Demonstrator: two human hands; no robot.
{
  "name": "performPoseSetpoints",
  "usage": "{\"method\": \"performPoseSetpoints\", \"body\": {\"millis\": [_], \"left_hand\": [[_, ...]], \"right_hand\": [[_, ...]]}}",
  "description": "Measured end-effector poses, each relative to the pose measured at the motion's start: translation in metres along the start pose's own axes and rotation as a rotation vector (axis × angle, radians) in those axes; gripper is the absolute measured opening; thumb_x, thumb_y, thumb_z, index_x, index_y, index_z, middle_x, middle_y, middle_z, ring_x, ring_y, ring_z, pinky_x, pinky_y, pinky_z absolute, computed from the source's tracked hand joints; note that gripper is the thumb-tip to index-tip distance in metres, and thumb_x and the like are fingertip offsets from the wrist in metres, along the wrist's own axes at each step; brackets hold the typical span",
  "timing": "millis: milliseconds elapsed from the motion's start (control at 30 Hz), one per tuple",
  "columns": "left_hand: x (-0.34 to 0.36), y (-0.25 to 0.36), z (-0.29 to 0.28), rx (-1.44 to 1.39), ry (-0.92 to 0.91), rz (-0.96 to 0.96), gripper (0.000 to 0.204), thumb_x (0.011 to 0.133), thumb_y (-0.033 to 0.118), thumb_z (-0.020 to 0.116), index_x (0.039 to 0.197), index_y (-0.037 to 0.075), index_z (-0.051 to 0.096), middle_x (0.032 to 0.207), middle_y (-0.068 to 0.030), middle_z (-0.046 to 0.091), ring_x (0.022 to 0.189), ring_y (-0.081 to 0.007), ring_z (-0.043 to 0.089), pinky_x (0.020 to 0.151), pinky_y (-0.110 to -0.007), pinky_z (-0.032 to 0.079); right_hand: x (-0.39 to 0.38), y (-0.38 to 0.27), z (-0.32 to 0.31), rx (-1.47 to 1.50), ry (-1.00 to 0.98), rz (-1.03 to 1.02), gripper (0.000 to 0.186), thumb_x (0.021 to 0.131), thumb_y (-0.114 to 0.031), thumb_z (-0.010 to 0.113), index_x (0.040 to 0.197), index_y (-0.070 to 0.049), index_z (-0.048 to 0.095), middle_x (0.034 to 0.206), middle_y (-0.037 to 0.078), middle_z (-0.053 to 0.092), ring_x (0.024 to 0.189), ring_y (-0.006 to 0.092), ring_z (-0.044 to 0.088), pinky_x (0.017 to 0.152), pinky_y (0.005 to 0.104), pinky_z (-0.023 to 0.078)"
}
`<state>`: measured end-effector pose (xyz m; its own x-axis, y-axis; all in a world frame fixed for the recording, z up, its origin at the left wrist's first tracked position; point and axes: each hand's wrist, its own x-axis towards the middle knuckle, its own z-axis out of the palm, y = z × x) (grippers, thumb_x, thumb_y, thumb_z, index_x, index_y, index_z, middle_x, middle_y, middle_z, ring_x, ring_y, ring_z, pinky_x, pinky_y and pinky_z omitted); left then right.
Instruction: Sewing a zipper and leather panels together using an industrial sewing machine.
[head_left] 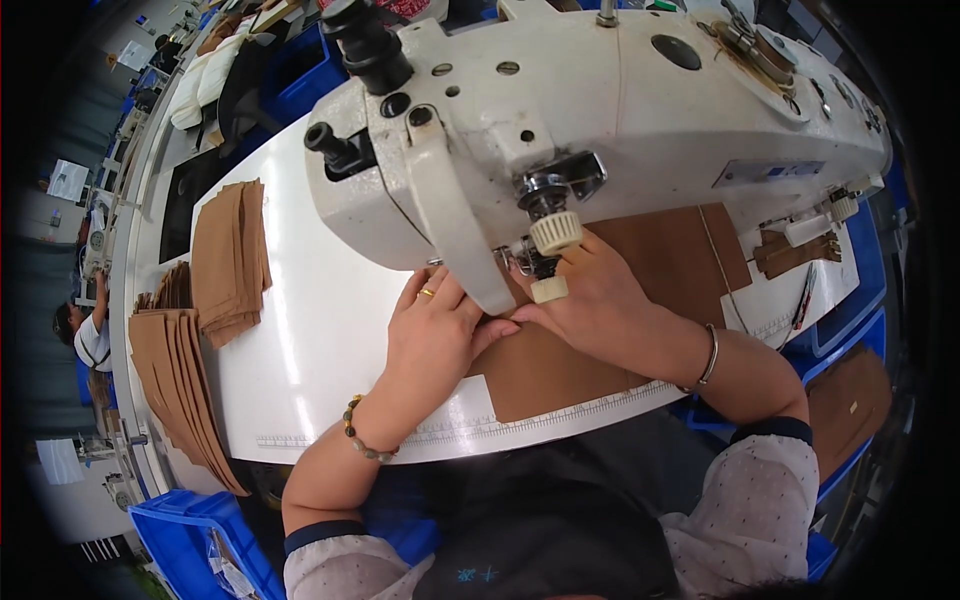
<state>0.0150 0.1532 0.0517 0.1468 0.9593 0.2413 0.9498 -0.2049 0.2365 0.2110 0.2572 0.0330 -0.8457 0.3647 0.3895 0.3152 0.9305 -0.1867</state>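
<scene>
A white industrial sewing machine stands over a brown sheet of material, which lies on the white table. My left hand is at the machine's presser area, fingers curled and thumb pressed on the brown sheet. My right hand grips the same sheet just right of the needle parts, its thumb close to my left thumb. Its fingertips are partly hidden behind the machine's knobs.
Stacks of brown pieces lie at the left. Small brown pieces and scissors lie at the right. Blue bins stand around the table, one holding brown material. Another person sits at a machine at the far left.
</scene>
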Motion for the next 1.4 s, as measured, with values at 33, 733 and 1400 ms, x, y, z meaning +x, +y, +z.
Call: {"method": "performPoseSetpoints", "body": {"millis": [33,733,1400], "left_hand": [[0.000,0.000,0.000,0.010,0.012,0.006,0.041,0.082,0.044,0.075,0.104,0.009,0.077,0.120,-0.0061,0.068,0.119,-0.0255,0.063,0.107,-0.044,0.045],[0.002,-0.006,-0.001,0.069,0.056,0.111,0.060,0.080,0.044,0.078,0.122,0.001,0.071,0.111,-0.0092,0.065,0.104,-0.0288,0.066,0.089,-0.041,0.053],[0.000,-0.003,-0.004,0.040,-0.046,0.031,0.061,0.084,0.045,0.072,0.126,0.001,0.070,0.127,-0.0099,0.067,0.123,-0.0253,0.060,0.108,-0.042,0.043]], "right_hand": [[0.000,0.000,0.000,-0.006,0.021,-0.008,0.051,0.083,-0.037,0.075,0.110,0.006,0.070,0.119,0.023,0.067,0.122,0.0354,0.060,0.109,0.0474,0.043],[0.008,0.018,-0.032,0.070,-0.306,0.181,0.031,0.083,-0.034,0.075,0.102,-0.009,0.077,0.111,0.007,0.071,0.103,0.0280,0.067,0.092,0.0464,0.050],[0.009,0.045,-0.043,0.147,0.054,0.204,0.025,0.087,-0.026,0.075,0.075,-0.005,0.070,0.076,0.011,0.066,0.071,0.0332,0.064,0.069,0.0458,0.049]]}}
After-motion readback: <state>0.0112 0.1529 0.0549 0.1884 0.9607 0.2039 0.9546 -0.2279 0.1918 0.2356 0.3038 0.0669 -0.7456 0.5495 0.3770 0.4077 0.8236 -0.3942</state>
